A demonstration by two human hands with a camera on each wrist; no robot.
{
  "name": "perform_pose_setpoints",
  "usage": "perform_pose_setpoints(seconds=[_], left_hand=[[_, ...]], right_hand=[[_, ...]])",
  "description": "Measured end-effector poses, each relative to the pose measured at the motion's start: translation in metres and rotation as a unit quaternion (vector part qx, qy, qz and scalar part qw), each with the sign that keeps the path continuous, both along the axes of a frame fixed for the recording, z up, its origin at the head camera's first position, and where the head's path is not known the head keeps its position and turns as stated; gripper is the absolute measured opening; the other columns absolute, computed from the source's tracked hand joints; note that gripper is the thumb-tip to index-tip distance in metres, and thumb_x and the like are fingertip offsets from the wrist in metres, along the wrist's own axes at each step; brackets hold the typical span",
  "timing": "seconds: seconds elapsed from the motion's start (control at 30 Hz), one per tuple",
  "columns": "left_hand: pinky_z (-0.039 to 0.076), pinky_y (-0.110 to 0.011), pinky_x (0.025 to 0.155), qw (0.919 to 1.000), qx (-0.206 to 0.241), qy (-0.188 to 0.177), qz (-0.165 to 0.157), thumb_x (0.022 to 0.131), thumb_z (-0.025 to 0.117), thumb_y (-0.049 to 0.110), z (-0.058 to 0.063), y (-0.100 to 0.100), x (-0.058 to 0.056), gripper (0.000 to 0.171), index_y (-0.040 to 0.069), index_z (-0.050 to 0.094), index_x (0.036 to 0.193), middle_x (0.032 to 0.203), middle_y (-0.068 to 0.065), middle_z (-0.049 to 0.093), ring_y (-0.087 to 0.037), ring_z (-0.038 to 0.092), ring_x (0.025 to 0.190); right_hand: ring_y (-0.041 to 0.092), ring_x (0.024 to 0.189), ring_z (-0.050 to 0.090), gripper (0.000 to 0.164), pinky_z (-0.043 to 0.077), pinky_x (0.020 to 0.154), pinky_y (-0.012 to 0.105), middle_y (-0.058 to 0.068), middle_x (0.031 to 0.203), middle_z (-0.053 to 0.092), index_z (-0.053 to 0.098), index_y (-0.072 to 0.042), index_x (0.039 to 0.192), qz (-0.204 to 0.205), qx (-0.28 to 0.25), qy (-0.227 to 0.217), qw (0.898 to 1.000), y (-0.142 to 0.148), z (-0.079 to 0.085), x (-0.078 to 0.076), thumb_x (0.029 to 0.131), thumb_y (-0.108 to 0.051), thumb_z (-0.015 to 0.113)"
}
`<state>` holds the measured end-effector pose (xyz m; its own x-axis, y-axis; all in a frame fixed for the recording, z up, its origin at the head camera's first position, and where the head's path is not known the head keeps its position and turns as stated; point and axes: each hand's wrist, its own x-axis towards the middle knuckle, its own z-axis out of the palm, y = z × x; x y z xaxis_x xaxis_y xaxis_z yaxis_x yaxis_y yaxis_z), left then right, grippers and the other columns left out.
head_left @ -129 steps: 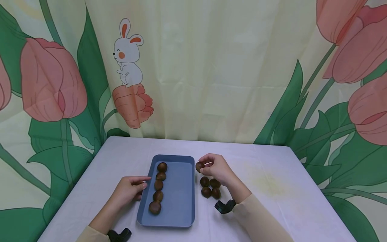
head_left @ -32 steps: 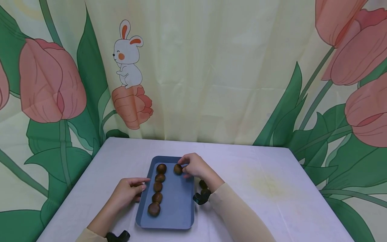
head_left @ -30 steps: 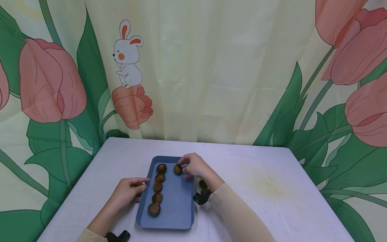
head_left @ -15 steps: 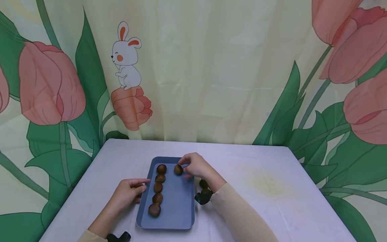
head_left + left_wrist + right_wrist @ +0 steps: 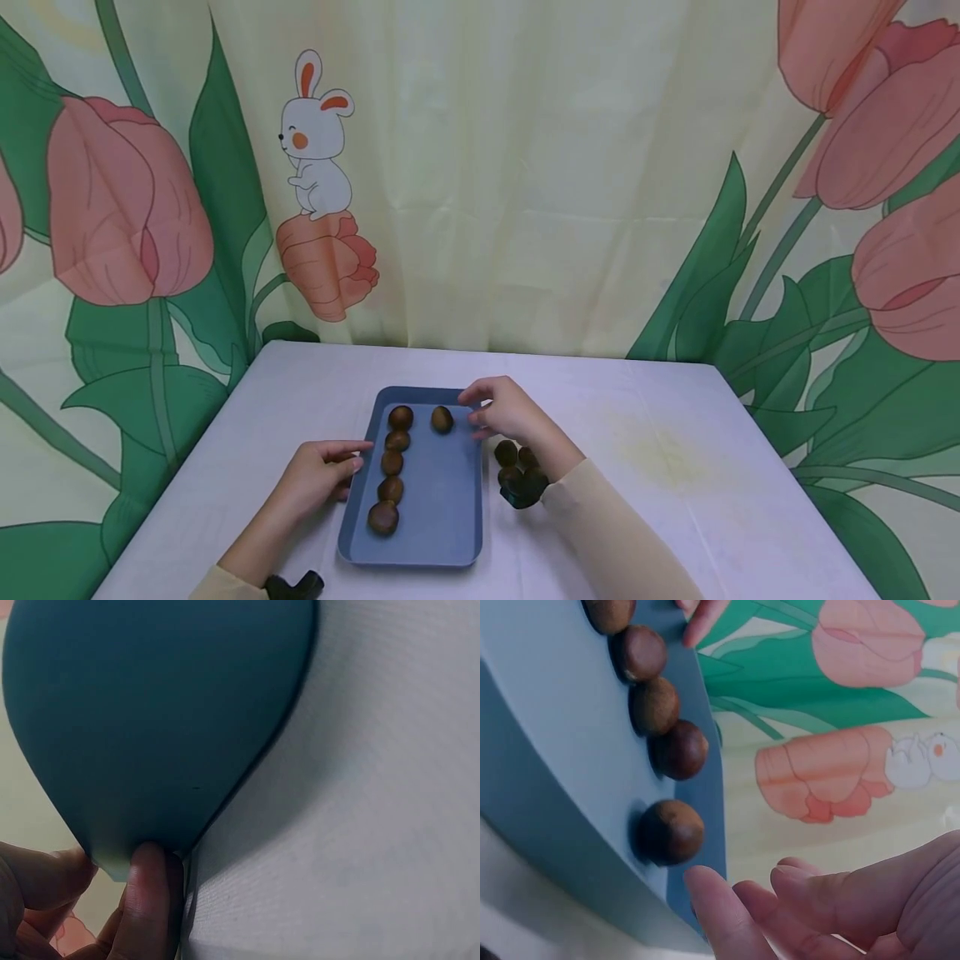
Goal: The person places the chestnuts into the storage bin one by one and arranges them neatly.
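Note:
A blue-grey tray (image 5: 442, 533) lies on the white-covered table. At its left rim, my left hand (image 5: 318, 477) holds the edge; in the left wrist view the thumb and a finger flank the tray's end. Inside, several brown chestnuts (image 5: 392, 463) form a column along the left side. A lone chestnut (image 5: 442, 419) rests near the far right corner, nearest to the right hand in the right wrist view. Beside it, over the right rim, my right hand (image 5: 513, 414) has its fingers parted with nothing between them. That hand's chestnut-side fingertips are clear of the chestnut.
A small cluster of chestnuts (image 5: 507, 453) lies on the table right of the tray, partly covered by the black wrist device (image 5: 525, 488) and the right forearm. The white tablecloth (image 5: 630, 425) extends to the right. A tulip-printed curtain (image 5: 510, 208) hangs behind the table.
My right hand brought a chestnut from the right of the tray into its far right corner, let go of it and drew back rightward. The left hand has stayed at the rim.

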<state>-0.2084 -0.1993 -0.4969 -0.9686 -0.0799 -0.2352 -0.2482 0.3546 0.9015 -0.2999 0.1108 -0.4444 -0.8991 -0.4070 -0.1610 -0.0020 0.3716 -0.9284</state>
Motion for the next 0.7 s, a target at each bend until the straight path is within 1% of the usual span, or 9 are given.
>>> perform_pose_setpoints(seconds=[0.13,0.33,0.4,0.57,0.7], left_hand=[[0.064,-0.032,0.066,1.0000,0.000,-0.001,-0.001,0.100,0.072,0.003,0.000,0.000,0.000,0.029,0.007,0.079,0.128,0.127,-0.021,0.076,-0.016,0.074,0.083],[0.064,-0.032,0.065,1.0000,-0.004,-0.001,0.001,0.100,0.072,0.003,-0.001,0.000,0.000,0.029,0.007,0.080,0.128,0.128,-0.021,0.076,-0.016,0.074,0.083],[0.064,-0.032,0.066,1.0000,-0.004,-0.001,0.002,0.100,0.072,0.003,-0.001,0.000,0.000,0.029,0.007,0.080,0.127,0.126,-0.020,0.076,-0.016,0.074,0.084],[0.065,-0.032,0.066,1.0000,-0.006,-0.005,0.002,0.100,0.072,0.003,0.000,0.000,-0.001,0.029,0.008,0.080,0.128,0.127,-0.020,0.076,-0.016,0.073,0.084],[0.065,-0.032,0.066,1.0000,-0.001,0.001,0.000,0.100,0.072,0.002,0.001,0.000,0.000,0.029,0.006,0.079,0.128,0.124,-0.020,0.076,-0.016,0.074,0.084]], right_hand=[[0.045,0.114,0.072,0.034,0.068,0.079,0.045,0.029,0.139,0.066,0.070,0.007,0.128,-0.011,-0.001,0.001,1.000,0.009,0.003,0.001,0.095,0.014,0.066],[0.035,0.109,0.076,0.033,0.068,0.079,0.044,0.024,0.137,0.070,0.072,0.004,0.129,-0.035,0.019,0.002,0.999,0.026,0.005,0.005,0.097,0.010,0.067],[0.035,0.109,0.075,0.032,0.068,0.080,0.045,0.023,0.137,0.071,0.072,0.003,0.128,-0.044,0.026,0.001,0.999,0.032,0.005,0.007,0.097,0.009,0.067],[0.037,0.110,0.075,0.033,0.068,0.080,0.044,0.025,0.137,0.070,0.070,0.005,0.129,-0.056,0.035,-0.006,0.998,0.051,0.002,0.013,0.098,0.009,0.065],[0.034,0.108,0.075,0.032,0.068,0.079,0.044,0.025,0.136,0.070,0.071,0.005,0.129,-0.063,0.045,-0.008,0.997,0.063,-0.002,0.018,0.097,0.009,0.066]])
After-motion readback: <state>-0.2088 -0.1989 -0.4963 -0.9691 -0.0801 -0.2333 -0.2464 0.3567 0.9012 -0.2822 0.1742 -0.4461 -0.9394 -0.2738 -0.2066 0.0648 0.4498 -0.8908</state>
